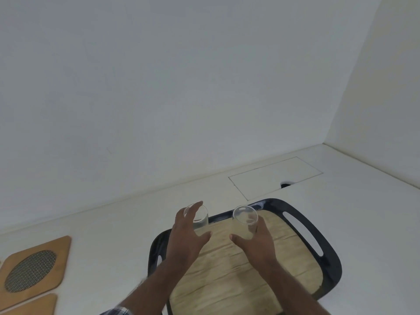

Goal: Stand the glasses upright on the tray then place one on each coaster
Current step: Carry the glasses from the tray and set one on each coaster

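Two clear glasses are at the far end of a black tray (318, 242) lined with a beige mat. My left hand (186, 237) wraps the left glass (202, 220), which stands about upright at the tray's far left corner, fingers over its rim and thumb near its base. My right hand (256, 242) holds the right glass (246, 218), tilted with its mouth toward me. A wooden coaster (34, 269) with an oval mesh centre lies on the counter at the far left. A second coaster (36, 305) lies just below it, cut off by the frame's edge.
The tray rests on a white counter (109, 235) that meets a white wall behind and another at the right. A rectangular flush panel (275, 176) with a small dark notch is set in the counter beyond the tray.
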Demonstrator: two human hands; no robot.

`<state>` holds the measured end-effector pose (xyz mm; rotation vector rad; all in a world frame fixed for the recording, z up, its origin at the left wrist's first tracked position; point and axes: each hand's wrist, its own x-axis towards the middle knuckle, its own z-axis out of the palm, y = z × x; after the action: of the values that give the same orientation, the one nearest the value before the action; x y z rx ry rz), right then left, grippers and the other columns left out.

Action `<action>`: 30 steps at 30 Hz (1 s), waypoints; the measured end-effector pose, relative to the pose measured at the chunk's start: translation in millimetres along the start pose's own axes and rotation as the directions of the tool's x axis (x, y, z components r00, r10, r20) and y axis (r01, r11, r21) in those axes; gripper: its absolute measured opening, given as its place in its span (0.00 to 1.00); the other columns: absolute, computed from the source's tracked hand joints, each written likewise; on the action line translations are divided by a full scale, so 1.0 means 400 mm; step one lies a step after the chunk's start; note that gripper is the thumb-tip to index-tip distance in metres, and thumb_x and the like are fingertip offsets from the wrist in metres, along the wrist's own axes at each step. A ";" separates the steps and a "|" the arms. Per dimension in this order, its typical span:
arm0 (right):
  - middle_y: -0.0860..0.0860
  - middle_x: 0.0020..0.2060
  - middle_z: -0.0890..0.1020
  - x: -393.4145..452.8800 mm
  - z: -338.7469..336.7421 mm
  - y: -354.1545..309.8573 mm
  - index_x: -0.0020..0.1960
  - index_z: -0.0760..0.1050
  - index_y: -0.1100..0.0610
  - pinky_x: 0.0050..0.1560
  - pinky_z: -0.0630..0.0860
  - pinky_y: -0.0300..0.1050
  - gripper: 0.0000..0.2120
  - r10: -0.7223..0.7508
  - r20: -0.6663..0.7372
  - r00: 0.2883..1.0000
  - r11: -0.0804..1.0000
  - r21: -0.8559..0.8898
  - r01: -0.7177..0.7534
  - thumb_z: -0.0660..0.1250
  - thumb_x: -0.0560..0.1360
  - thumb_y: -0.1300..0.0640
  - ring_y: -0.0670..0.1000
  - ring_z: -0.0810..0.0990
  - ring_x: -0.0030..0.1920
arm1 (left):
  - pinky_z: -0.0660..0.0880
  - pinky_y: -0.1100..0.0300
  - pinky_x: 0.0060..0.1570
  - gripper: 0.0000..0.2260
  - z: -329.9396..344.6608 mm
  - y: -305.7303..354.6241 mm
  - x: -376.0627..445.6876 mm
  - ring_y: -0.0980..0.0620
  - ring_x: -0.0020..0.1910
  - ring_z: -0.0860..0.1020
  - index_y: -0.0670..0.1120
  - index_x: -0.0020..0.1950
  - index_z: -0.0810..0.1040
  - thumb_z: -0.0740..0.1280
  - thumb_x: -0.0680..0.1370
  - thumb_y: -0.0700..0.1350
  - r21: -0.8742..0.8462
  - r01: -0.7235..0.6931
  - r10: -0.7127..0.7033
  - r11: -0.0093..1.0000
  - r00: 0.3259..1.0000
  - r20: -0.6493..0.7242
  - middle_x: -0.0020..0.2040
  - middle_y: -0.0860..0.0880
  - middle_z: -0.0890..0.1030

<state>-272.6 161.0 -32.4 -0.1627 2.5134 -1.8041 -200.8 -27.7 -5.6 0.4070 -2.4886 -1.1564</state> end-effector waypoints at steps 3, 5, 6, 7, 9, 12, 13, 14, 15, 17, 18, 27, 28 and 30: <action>0.40 0.49 0.79 -0.021 -0.002 -0.001 0.56 0.71 0.46 0.46 0.71 0.35 0.29 0.000 0.004 1.000 1.000 -0.001 0.000 0.82 0.61 0.56 0.38 0.76 0.52 | 0.63 0.73 0.52 0.38 0.001 -0.009 -0.015 0.64 0.56 0.69 0.66 0.74 0.63 0.76 0.70 0.44 0.003 0.005 -0.005 1.000 1.000 -0.001 0.64 0.57 0.70; 0.39 0.49 0.78 -0.037 -0.004 -0.002 0.54 0.70 0.43 0.44 0.70 0.32 0.29 -0.009 0.007 1.000 1.000 0.001 0.009 0.82 0.61 0.57 0.37 0.75 0.51 | 0.65 0.71 0.51 0.38 -0.004 -0.012 -0.025 0.67 0.53 0.71 0.66 0.74 0.64 0.77 0.71 0.45 0.010 0.009 -0.009 1.000 1.000 -0.015 0.61 0.57 0.71; 0.40 0.49 0.78 -0.045 -0.006 -0.003 0.53 0.70 0.42 0.45 0.70 0.32 0.28 -0.015 0.009 1.000 1.000 -0.001 0.015 0.81 0.61 0.57 0.37 0.75 0.51 | 0.66 0.69 0.51 0.37 -0.006 -0.012 -0.030 0.69 0.53 0.71 0.66 0.74 0.64 0.77 0.71 0.45 0.013 0.009 -0.008 1.000 1.000 -0.022 0.59 0.57 0.72; 0.39 0.49 0.78 -0.053 -0.008 -0.003 0.52 0.69 0.41 0.46 0.70 0.34 0.28 -0.021 0.013 1.000 1.000 -0.001 0.021 0.81 0.62 0.57 0.37 0.75 0.51 | 0.67 0.67 0.51 0.37 -0.008 -0.012 -0.037 0.70 0.54 0.71 0.65 0.73 0.65 0.77 0.70 0.46 0.014 0.007 -0.007 1.000 0.999 -0.031 0.58 0.58 0.72; 0.39 0.49 0.78 -0.071 -0.014 -0.006 0.50 0.69 0.40 0.48 0.71 0.36 0.27 -0.030 0.028 0.999 1.000 -0.001 0.030 0.81 0.62 0.57 0.37 0.74 0.52 | 0.69 0.64 0.51 0.37 -0.011 -0.013 -0.055 0.65 0.54 0.74 0.65 0.73 0.65 0.78 0.69 0.47 0.003 0.005 -0.005 1.000 0.998 -0.062 0.56 0.59 0.73; 0.39 0.50 0.78 -0.099 -0.019 -0.010 0.52 0.70 0.41 0.52 0.73 0.40 0.27 -0.034 0.046 0.998 0.999 0.023 0.033 0.81 0.61 0.56 0.41 0.76 0.53 | 0.73 0.61 0.49 0.38 -0.016 -0.015 -0.089 0.58 0.54 0.77 0.69 0.70 0.65 0.79 0.68 0.49 -0.039 0.008 -0.013 0.999 0.994 -0.110 0.56 0.60 0.75; 0.39 0.51 0.78 -0.109 -0.019 -0.011 0.53 0.71 0.42 0.54 0.73 0.42 0.28 -0.030 0.047 0.998 0.999 0.041 0.028 0.82 0.61 0.56 0.42 0.77 0.54 | 0.73 0.62 0.48 0.38 -0.020 -0.016 -0.101 0.59 0.54 0.77 0.71 0.69 0.65 0.80 0.67 0.49 -0.056 -0.001 -0.006 0.998 0.992 -0.130 0.56 0.61 0.75; 0.40 0.51 0.79 -0.119 -0.019 -0.014 0.54 0.71 0.43 0.54 0.73 0.43 0.29 -0.025 0.042 0.999 0.998 0.064 0.022 0.82 0.61 0.56 0.43 0.77 0.55 | 0.72 0.64 0.48 0.38 -0.026 -0.016 -0.112 0.61 0.54 0.77 0.72 0.68 0.65 0.80 0.66 0.49 -0.072 -0.018 0.007 0.997 0.988 -0.152 0.55 0.61 0.76; 0.40 0.51 0.79 -0.129 -0.020 -0.017 0.54 0.72 0.43 0.53 0.73 0.42 0.29 -0.025 0.035 0.999 0.996 0.085 0.021 0.82 0.60 0.55 0.43 0.78 0.54 | 0.72 0.66 0.49 0.38 -0.033 -0.015 -0.123 0.63 0.55 0.76 0.73 0.67 0.65 0.80 0.65 0.50 -0.082 -0.036 0.022 0.996 0.985 -0.172 0.55 0.62 0.76; 0.40 0.50 0.80 -0.146 -0.018 -0.025 0.52 0.72 0.42 0.49 0.72 0.37 0.28 -0.033 0.027 0.999 0.993 0.112 0.030 0.83 0.60 0.55 0.40 0.77 0.54 | 0.75 0.63 0.51 0.39 -0.051 -0.012 -0.146 0.64 0.55 0.76 0.71 0.68 0.66 0.81 0.65 0.50 -0.088 -0.058 0.039 0.994 0.978 -0.203 0.55 0.63 0.76; 0.40 0.50 0.80 -0.154 -0.017 -0.031 0.51 0.72 0.41 0.48 0.72 0.36 0.28 -0.040 0.030 0.999 0.992 0.123 0.036 0.83 0.59 0.54 0.40 0.77 0.53 | 0.76 0.61 0.52 0.39 -0.061 -0.010 -0.157 0.62 0.56 0.77 0.70 0.68 0.67 0.81 0.64 0.50 -0.094 -0.064 0.043 0.993 0.975 -0.217 0.55 0.63 0.76; 0.43 0.50 0.82 -0.214 0.029 -0.092 0.54 0.74 0.44 0.52 0.73 0.40 0.29 -0.101 0.070 0.992 0.974 0.209 0.084 0.84 0.59 0.57 0.43 0.79 0.54 | 0.79 0.57 0.48 0.41 -0.215 -0.027 -0.262 0.61 0.53 0.78 0.67 0.68 0.69 0.83 0.61 0.48 -0.087 -0.141 0.103 0.986 0.934 -0.343 0.55 0.62 0.77; 0.43 0.49 0.82 -0.221 0.040 -0.101 0.53 0.74 0.43 0.49 0.73 0.38 0.28 -0.107 0.071 0.992 0.973 0.215 0.089 0.84 0.59 0.58 0.42 0.79 0.53 | 0.78 0.59 0.49 0.41 -0.236 -0.033 -0.272 0.61 0.53 0.78 0.68 0.67 0.68 0.83 0.61 0.48 -0.077 -0.148 0.111 0.986 0.926 -0.361 0.55 0.61 0.77; 0.43 0.49 0.82 -0.236 0.065 -0.114 0.52 0.74 0.43 0.47 0.73 0.39 0.28 -0.115 0.075 0.990 0.968 0.231 0.095 0.84 0.59 0.58 0.43 0.80 0.52 | 0.77 0.62 0.50 0.40 -0.277 -0.047 -0.294 0.61 0.53 0.78 0.67 0.68 0.69 0.83 0.61 0.48 -0.066 -0.151 0.114 0.986 0.914 -0.389 0.55 0.60 0.77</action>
<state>-173.4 132.4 -0.1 -0.3638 2.2580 -2.0576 -45.0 -66.1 22.1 0.3895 -2.0790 -1.0228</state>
